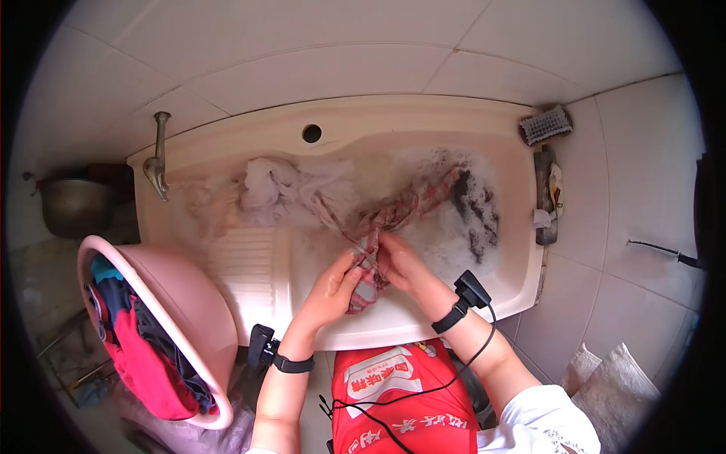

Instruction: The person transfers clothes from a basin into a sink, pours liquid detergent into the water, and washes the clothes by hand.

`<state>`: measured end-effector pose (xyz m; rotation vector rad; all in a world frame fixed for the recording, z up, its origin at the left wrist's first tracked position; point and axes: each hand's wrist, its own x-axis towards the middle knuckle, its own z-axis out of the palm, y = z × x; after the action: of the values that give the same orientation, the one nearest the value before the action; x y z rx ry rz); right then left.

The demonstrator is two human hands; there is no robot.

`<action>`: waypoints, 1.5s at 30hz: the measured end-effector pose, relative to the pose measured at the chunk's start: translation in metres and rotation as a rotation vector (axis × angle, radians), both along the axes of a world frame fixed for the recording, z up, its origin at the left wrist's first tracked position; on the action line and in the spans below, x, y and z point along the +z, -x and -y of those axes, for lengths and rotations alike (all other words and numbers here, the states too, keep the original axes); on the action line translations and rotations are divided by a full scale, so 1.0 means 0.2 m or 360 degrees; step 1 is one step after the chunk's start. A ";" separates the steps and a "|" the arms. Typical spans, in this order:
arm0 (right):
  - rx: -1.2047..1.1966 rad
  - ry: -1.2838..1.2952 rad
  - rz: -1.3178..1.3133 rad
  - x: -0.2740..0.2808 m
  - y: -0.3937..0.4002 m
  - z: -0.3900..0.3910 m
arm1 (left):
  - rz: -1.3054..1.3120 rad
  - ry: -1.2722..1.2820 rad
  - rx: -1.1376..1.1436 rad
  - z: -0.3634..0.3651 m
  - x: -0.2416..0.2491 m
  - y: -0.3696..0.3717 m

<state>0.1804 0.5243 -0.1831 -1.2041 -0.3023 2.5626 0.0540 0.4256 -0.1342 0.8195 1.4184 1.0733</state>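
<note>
Both hands meet over the front part of a pale sink (499, 299) full of soapy water. My left hand (335, 287) is closed on the near end of a wet red and grey patterned cloth (408, 206). Close beside it, my right hand (398, 261) is wrapped round the same cloth. From my hands the cloth stretches back and right into the suds. White fabric (272, 185) lies in the water at the back left, and dark fabric (476, 208) at the right.
A pink basin (162, 280) of clothes leans at the left, beside the ribbed washboard part (246, 268). A metal tap (157, 163) stands at the back left. A brush (546, 125) sits on the back right corner. A metal pot (76, 208) is far left.
</note>
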 end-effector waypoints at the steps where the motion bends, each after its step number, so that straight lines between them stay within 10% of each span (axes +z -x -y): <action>1: 0.0003 -0.0005 -0.0006 0.10 0.02 -0.03 | -0.0050 0.0001 -0.0089 -0.01 0.03 0.01; 21: -0.0314 -0.1536 0.0111 0.89 -0.19 -0.20 | -0.0292 -0.0441 0.0395 -0.10 0.70 0.07; 23: 0.0085 -0.2214 -0.0090 0.82 -0.19 -0.20 | -0.0409 -0.0338 0.0403 -0.05 0.68 0.11; 27: 0.1599 -0.2173 0.0227 0.48 -0.15 -0.22 | -0.1059 -0.0077 0.0300 -0.02 0.42 0.23; 29: 0.2207 -0.2341 0.1122 0.04 -0.24 -0.26 | -0.1326 0.0107 0.0286 0.01 0.21 0.30; 35: 0.1607 -0.3325 0.1888 -0.53 -0.41 -0.47 | -0.2361 0.0134 0.0349 -0.13 -0.28 0.30; 37: 0.2277 -0.3084 0.1658 -0.62 -0.44 -0.41 | -0.1968 0.0486 -0.0394 -0.18 -0.53 0.06; 41: 0.2266 -0.3072 0.0798 -0.52 -0.58 -0.50 | -0.2194 -0.0114 -0.0504 -0.10 -0.77 -0.14; 43: 0.1986 -0.3055 0.1669 -0.45 -0.71 -0.56 | -0.2385 -0.0077 -0.0749 -0.07 -0.81 -0.06; 45: 0.2484 -0.3011 0.1979 -0.46 -0.87 -0.58 | -0.1986 -0.0178 -0.0817 -0.05 -0.83 0.05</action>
<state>0.3546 0.6397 -0.2750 -1.1829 -3.4091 -0.0054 0.0431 0.4348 -0.3010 1.9951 1.9368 0.1489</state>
